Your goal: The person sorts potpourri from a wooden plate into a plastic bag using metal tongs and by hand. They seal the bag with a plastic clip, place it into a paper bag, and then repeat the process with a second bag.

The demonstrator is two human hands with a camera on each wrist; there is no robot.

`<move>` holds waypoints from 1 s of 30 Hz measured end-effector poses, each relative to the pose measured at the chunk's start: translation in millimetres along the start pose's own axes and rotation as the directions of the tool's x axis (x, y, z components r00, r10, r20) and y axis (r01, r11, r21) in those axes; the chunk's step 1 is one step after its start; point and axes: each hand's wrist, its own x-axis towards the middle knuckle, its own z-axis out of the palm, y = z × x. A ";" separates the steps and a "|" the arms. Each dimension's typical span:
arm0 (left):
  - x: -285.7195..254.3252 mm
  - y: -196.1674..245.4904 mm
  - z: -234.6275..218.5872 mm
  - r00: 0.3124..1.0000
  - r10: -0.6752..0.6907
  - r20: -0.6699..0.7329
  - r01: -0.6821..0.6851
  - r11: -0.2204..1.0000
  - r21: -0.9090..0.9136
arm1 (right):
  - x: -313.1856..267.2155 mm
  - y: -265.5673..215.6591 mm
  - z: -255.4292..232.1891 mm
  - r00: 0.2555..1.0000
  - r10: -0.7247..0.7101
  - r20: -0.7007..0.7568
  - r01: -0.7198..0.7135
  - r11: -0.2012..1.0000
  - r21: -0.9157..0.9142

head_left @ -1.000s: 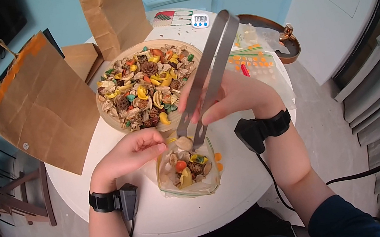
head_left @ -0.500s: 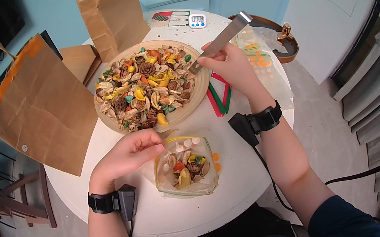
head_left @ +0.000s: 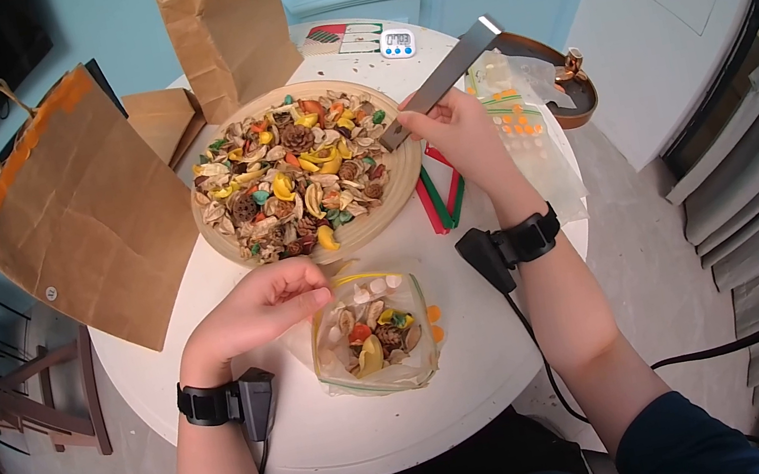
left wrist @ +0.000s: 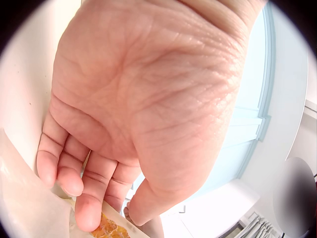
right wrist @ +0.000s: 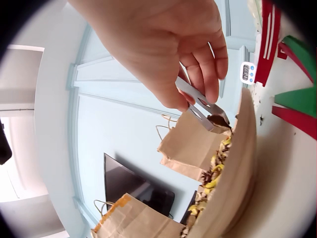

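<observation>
My right hand point(head_left: 457, 127) holds metal tongs point(head_left: 456, 66) slanting over the right rim of a round wooden plate point(head_left: 401, 187). Potpourri point(head_left: 285, 188), a mix of dried petals, cones and coloured pieces, heaps on that plate. In the right wrist view a dark brown piece point(right wrist: 218, 120) shows between the tongs' tips. My left hand point(head_left: 255, 310) stays at the upper left rim of an open zip bag point(head_left: 390, 382), its fingers point(left wrist: 89, 210) loosely bent beside the plastic. Inside the bag lie some petals, a cone and an orange piece point(head_left: 360, 334).
Brown paper bags point(head_left: 81, 213) stand left and behind the plate. Red and green strips point(head_left: 438, 194) lie right of it, beside flat zip bags point(head_left: 540, 168) with orange dots. A white timer point(head_left: 397, 43) sits at the back. A brown curved tray point(head_left: 575, 106) is at far right.
My right hand has moved the tongs up and right, from over the zip bag to the plate's right rim. A pale piece at their tips is gone from there. My left hand has barely moved.
</observation>
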 end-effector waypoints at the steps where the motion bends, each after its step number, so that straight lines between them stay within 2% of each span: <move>1: -0.2 -0.3 -0.2 1.000 -0.002 -0.006 0.002 1.000 0.002 | -1.5 -7.2 -1.5 0.999 0.004 0.052 -0.014 0.981 0.192; 2: -0.3 -0.2 -0.2 1.000 -0.002 -0.009 0.002 1.000 0.001 | -3.3 -15.2 -3.3 0.994 -0.002 0.106 -0.038 0.926 0.376; 3: -0.2 -0.1 -0.1 1.000 -0.003 -0.010 0.003 1.000 0.004 | -6.3 -23.7 -5.7 0.994 -0.003 0.109 -0.039 0.926 0.376; 5: -0.5 -0.7 -0.4 1.000 -0.005 -0.014 0.005 1.000 0.006 | -15.3 -42.7 -11.1 0.942 -0.074 0.326 -0.103 0.863 0.495; 6: -0.4 -1.5 -0.8 1.000 -0.008 -0.014 0.008 1.000 0.003 | -20.6 -53.2 -13.6 0.942 -0.074 0.328 -0.105 0.862 0.496; 8: -0.2 -2.0 -0.5 1.000 -0.012 -0.012 0.012 1.000 0.000 | -30.8 -68.2 -17.9 0.800 -0.185 0.571 -0.134 0.872 0.470; 9: -0.2 -1.4 -0.1 1.000 -0.016 -0.014 0.016 1.000 -0.006 | -34.3 -68.4 -17.1 0.801 -0.184 0.570 -0.135 0.872 0.471; 11: 0.2 0.1 0.5 1.000 -0.022 -0.013 0.022 1.000 -0.011 | -38.8 -68.7 -13.9 0.675 -0.261 0.690 -0.052 0.916 0.398; 12: 0.1 0.8 0.8 1.000 -0.020 -0.015 0.020 1.000 -0.012 | -38.6 -70.6 -14.0 0.677 -0.261 0.689 -0.054 0.915 0.399; 14: 0.0 1.5 1.1 1.000 -0.018 -0.015 0.018 1.000 -0.014 | -35.9 -74.8 -14.8 0.745 -0.190 0.639 -0.155 0.883 0.444; 15: 0.0 1.7 1.0 1.000 -0.018 -0.013 0.018 1.000 -0.012 | -30.0 -64.3 -11.1 0.799 -0.178 0.574 -0.134 0.878 0.459; 16: 0.1 1.8 0.9 1.000 -0.017 -0.012 0.017 1.000 -0.011 | -25.8 -55.7 -8.8 0.800 -0.178 0.573 -0.134 0.878 0.459; 18: 0.2 1.3 0.8 1.000 -0.023 -0.011 0.022 1.000 -0.016 | -19.9 -44.1 -5.8 0.938 -0.101 0.333 0.004 0.960 0.281; 19: 0.2 1.0 0.6 1.000 -0.029 -0.012 0.029 0.999 -0.021 | -18.5 -42.0 -5.7 0.938 -0.101 0.332 0.004 0.960 0.281; 21: 0.5 0.3 -0.3 1.000 -0.025 -0.006 0.025 1.000 -0.015 | -17.6 -39.6 -7.0 0.970 -0.060 0.236 0.089 0.990 -0.114; 24: 0.9 0.5 -0.2 1.000 -0.021 -0.001 0.021 1.000 -0.013 | -20.1 -44.0 -8.2 0.958 -0.014 0.287 0.049 0.992 -0.116; 27: 0.2 0.6 0.0 1.000 -0.022 -0.004 0.022 1.000 -0.020 | -19.4 -35.0 -4.7 0.942 -0.037 0.332 0.077 0.991 -0.107; 30: 0.2 1.5 0.9 1.000 -0.021 -0.004 0.021 1.000 -0.021 | -19.3 -32.3 0.0 0.946 -0.008 0.324 0.057 0.988 -0.142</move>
